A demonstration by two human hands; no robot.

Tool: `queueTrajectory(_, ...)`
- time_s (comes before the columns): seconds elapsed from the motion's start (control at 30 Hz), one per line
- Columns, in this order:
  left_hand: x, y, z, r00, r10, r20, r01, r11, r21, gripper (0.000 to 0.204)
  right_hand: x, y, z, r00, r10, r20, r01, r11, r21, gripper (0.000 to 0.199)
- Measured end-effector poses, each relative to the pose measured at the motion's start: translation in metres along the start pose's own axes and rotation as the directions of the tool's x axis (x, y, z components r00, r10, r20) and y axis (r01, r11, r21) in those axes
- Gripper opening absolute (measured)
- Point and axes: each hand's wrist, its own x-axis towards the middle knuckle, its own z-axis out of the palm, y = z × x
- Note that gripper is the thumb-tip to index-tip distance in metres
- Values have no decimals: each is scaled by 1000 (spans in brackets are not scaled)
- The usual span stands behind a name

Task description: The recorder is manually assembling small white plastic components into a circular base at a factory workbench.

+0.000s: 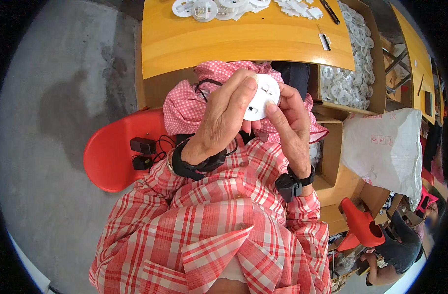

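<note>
Over my lap, both hands grip one white round plastic disc (261, 104) with small cut-out slots and dark bits in them. My left hand (225, 111) is closed on its left edge, thumb along the upper rim. From the other side my right hand (291, 120) pinches the disc, its thumb pressed on the face and the fingers behind. What lies under the disc is hidden. Beyond my hands, the yellow wooden table (234, 46) carries a heap of similar white discs (204, 10) at its far edge.
White flat pieces (300, 7), a black pen-like tool (330, 12) and a small black-and-white part (324, 42) lie on the table. At right stand a carton of discs (344, 90) and a white sack (383, 149). A red chair (111, 152) is left; another person (400, 247) sits lower right.
</note>
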Motion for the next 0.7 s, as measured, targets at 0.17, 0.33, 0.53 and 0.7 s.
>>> queueTrajectory(0.17, -3, -3, -2, 998, 62, -23, -61, 996, 61, 39, 1, 5, 0, 992, -124, -2, 124, 992, -20, 31)
queueTrajectory(0.33, -3, -4, -4, 998, 62, 18, -63, 997, 40, 53, -1, 4, 1, 991, -136, -5, 135, 989, -61, 31)
queueTrajectory(0.53, -2, -6, -5, 998, 56, 16, -56, 998, 26, 45, -2, 5, 1, 984, -177, -33, 171, 976, -132, 29)
queueTrajectory(0.7, -2, -7, 0, 990, 131, -55, -127, 989, 80, 24, -2, 10, 1, 954, -297, -43, 266, 904, -334, 26)
